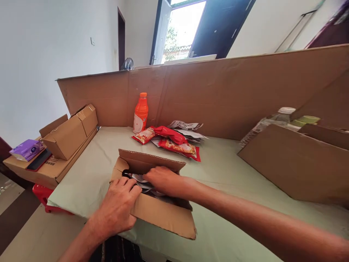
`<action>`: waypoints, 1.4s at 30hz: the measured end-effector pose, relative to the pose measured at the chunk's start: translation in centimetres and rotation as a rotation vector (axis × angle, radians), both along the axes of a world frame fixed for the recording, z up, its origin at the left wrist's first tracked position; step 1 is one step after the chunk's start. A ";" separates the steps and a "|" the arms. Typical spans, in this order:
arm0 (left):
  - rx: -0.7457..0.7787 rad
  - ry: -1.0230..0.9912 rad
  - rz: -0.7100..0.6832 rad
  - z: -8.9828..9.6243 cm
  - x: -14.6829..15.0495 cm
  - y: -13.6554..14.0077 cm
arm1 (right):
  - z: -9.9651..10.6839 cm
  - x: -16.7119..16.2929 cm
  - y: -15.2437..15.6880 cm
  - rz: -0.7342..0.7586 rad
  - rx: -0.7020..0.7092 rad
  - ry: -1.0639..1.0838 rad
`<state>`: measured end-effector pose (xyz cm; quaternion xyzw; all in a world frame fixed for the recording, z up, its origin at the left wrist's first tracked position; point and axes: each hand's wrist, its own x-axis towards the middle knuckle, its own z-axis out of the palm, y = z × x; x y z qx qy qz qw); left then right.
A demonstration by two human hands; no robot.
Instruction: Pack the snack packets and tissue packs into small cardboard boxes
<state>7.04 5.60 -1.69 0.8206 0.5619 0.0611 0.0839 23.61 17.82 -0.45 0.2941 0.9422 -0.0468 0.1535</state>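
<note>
An open cardboard box (163,214) sits near the front edge of the table with its flaps folded out. My left hand (118,202) grips its near left rim, fingers curled over the edge. My right hand (162,180) reaches into the box from the right, its fingers closed and the fingertips hidden. Silvery-white packets (139,178) lie inside, touching or very near the right fingers. Behind the box is a loose heap of red food packets (180,147) and white-and-grey packets (185,125), one of which has large printed lettering.
An orange bottle (141,112) stands behind the heap, before a tall cardboard wall (204,94). At right, a large carton (294,163) holds a clear plastic bottle (285,114). At left, boxes (68,134), a purple tissue pack (26,149) and a phone (39,160) rest beside the table.
</note>
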 end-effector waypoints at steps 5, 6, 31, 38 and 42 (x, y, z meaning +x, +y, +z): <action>0.039 0.003 -0.019 0.3 -0.6 -0.4 | 1.3 -0.5 1.2 0.078 -0.133 0.013; 0.076 -0.008 -0.019 0.3 -0.9 -0.8 | 1.6 0.3 1.1 0.080 -0.141 0.071; 0.406 -0.493 0.292 -3.4 -5.0 3.5 | -6.7 8.6 -1.1 -0.174 0.297 1.025; 0.112 -0.652 0.157 -3.0 -5.7 4.7 | -7.3 10.5 -2.8 -0.030 0.173 1.006; 0.108 -0.650 0.188 -2.7 -5.2 4.5 | -8.1 10.4 -4.3 -0.039 0.304 1.030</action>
